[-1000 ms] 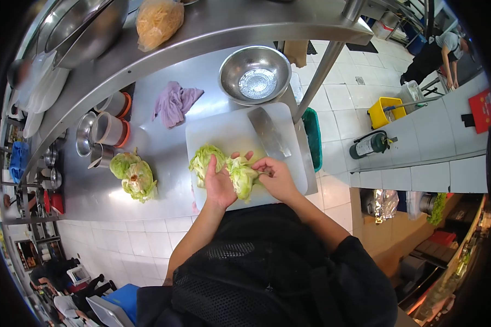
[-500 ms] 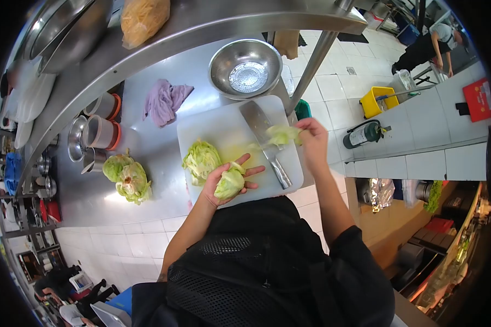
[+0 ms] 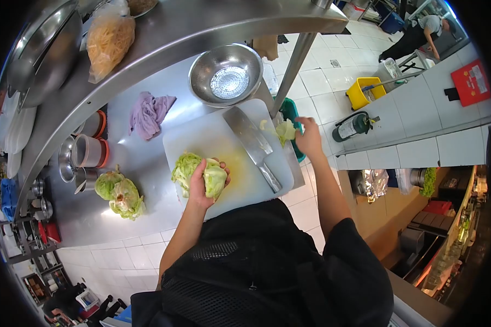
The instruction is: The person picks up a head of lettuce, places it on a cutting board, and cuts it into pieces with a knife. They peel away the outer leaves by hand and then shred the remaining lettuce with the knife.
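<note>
My left hand point(image 3: 201, 188) is closed around a pale green lettuce heart point(image 3: 215, 179), the thumb across its near side. Just beyond it, a lettuce head point(image 3: 185, 169) sits on the white cutting board point(image 3: 202, 128). My right hand point(image 3: 309, 137) is at the board's right side, above a green bin point(image 3: 290, 111), thumb and fingers apart. A loose lettuce leaf point(image 3: 285, 132) is right by its fingertips; contact is hard to make out. A cleaver point(image 3: 249, 136) lies across the board's right half, handle toward me.
More lettuce point(image 3: 123, 195) rests on the steel counter point(image 3: 153, 210) at left. A steel bowl point(image 3: 226, 73) stands behind the board, beside a purple cloth point(image 3: 147, 115). Plastic tubs point(image 3: 87, 151) are at far left. A shelf edge point(image 3: 202, 35) arches overhead. Another person point(image 3: 424, 35) works far right.
My left hand has turned from palm-up with spread fingers to gripping the lettuce heart, closer to the lettuce head. My right hand has moved outward over the bin, its fingers parting from the leaf.
</note>
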{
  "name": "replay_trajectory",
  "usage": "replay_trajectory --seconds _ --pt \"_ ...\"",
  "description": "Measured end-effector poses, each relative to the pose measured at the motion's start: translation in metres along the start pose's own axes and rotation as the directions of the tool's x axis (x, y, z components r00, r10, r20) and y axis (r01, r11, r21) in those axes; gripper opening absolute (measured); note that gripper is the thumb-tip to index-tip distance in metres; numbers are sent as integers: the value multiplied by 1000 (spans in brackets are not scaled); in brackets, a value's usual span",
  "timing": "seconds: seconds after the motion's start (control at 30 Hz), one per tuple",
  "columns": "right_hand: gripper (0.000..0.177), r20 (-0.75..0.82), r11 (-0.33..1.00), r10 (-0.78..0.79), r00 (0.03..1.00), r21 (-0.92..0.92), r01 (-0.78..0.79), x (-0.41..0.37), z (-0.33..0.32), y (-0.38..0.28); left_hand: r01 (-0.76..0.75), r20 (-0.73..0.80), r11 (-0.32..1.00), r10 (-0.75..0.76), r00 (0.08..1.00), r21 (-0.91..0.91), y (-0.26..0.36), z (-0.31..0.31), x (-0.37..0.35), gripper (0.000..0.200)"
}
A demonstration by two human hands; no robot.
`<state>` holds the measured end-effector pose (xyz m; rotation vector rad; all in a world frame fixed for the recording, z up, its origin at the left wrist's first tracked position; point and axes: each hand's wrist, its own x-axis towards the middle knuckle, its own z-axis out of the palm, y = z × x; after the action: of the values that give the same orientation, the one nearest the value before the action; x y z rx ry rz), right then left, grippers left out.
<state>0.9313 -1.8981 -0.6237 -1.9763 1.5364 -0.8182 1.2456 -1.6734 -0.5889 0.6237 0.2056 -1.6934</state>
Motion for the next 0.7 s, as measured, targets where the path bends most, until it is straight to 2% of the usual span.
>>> replay_trajectory --seconds 0.07,0.1,0.17,0.2,0.3,0.37,0.4,0.47,0.5,0.57,0.6,0.67,0.7 --pt "41 174 993 -112 978 51 104 -15 3 -6 -20 0 1000 20 1000 0 0 3 0 34" --pt "41 177 993 -119 977 48 112 -20 5 -10 -39 -35 999 39 999 14 0 5 0 34" --pt "43 298 963 -255 920 -9 270 -27 7 -17 -59 -69 998 61 996 26 -2 6 1 33" --pt "43 297 962 -257 920 -9 271 -26 9 -15 -66 -91 997 70 993 45 -2 7 2 33" --pt "41 285 970 -241 928 32 242 -13 21 -3 -72 -115 995 79 990 67 -3 8 6 32" --pt "40 189 997 73 979 -13 -72 4 29 8 -76 -102 994 83 991 72 -3 11 8 32" --pt "40 181 998 61 982 -13 -59 9 26 2 -104 -138 988 120 983 117 -5 13 6 33" --pt "34 30 987 -115 993 -107 118 5 24 -10 -130 -177 978 158 971 161 -7 13 1 35" --pt "34 31 987 -120 992 -107 123 5 21 -22 -157 -158 976 181 971 152 -5 11 -2 33" --pt "34 72 952 -278 958 -114 285 4 21 -44 -192 -141 971 212 967 141 -4 10 -6 31" --pt "34 74 951 -281 957 -112 288 2 27 -50 -211 -99 970 223 970 122 -3 10 -6 31" --pt "35 217 921 -381 899 -2 391 4 37 -56 -228 -54 968 235 971 104 -4 5 -1 30" --pt "35 215 920 -382 899 0 392 9 39 -51 -233 -25 968 236 971 92 -5 -3 5 31"
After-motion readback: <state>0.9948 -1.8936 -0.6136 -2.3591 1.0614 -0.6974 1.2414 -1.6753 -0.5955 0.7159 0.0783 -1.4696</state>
